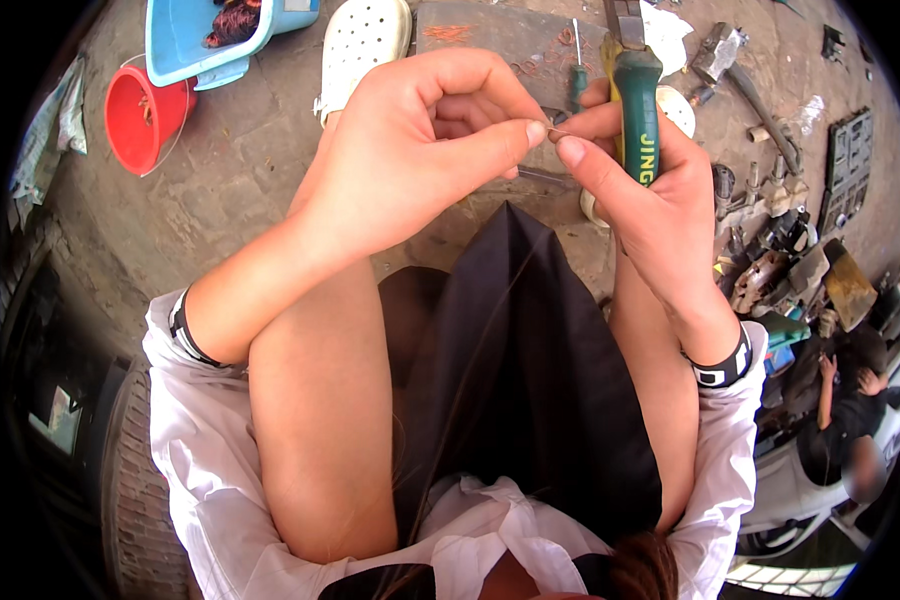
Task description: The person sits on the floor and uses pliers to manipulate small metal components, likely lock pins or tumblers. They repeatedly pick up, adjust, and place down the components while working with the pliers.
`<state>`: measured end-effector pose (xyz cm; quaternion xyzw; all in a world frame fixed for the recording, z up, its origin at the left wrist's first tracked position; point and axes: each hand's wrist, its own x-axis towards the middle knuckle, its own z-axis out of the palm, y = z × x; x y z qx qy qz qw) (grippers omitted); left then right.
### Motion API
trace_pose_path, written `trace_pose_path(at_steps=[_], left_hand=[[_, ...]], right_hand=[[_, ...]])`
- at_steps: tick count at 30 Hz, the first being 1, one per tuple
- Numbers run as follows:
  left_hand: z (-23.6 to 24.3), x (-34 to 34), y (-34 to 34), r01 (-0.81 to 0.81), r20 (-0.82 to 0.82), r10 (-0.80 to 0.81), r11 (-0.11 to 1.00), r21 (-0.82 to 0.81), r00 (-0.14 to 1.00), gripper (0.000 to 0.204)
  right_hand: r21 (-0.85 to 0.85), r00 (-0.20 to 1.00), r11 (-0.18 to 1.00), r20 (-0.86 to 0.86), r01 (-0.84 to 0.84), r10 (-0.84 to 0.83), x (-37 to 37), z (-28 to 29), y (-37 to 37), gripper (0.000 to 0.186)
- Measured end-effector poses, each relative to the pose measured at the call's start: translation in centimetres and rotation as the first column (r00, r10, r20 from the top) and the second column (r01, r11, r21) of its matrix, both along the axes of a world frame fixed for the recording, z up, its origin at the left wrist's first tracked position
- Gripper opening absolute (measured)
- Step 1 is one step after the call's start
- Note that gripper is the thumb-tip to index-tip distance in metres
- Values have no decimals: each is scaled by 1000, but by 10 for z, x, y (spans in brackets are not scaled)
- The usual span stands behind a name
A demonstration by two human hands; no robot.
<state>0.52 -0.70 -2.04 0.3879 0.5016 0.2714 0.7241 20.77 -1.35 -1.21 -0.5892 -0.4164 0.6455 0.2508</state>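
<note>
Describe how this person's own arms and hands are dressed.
The left hand and right hand wear no gloves. Both arms have loose, wrinkled white sleeves, ending in black bands with bold white markings.

Worn, stained grey-brown floor (232,210), brightly lit.
</note>
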Motion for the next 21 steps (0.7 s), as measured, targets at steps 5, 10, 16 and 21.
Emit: trace_pose_path(at_steps=[5,10,16,21], left_hand=[[1,0,-1,76,5,-76,996,-47,997,5],[3,1,2,91,73,-83,989,-113,994,7],[-3,0,1,90,171,-64,984,-151,983,8],[-5,-3,4,148,299,-37,923,-355,953,11]], right_hand=[[-33,999,998,3,50,-50,1,3,1,11],[-15,1000,1000,-8,15,-15,0,2,2,11],[18,1000,1000,-25,-17,17,1,0,0,11],[-51,996,998,-92,-25,20,2,3,3,11]])
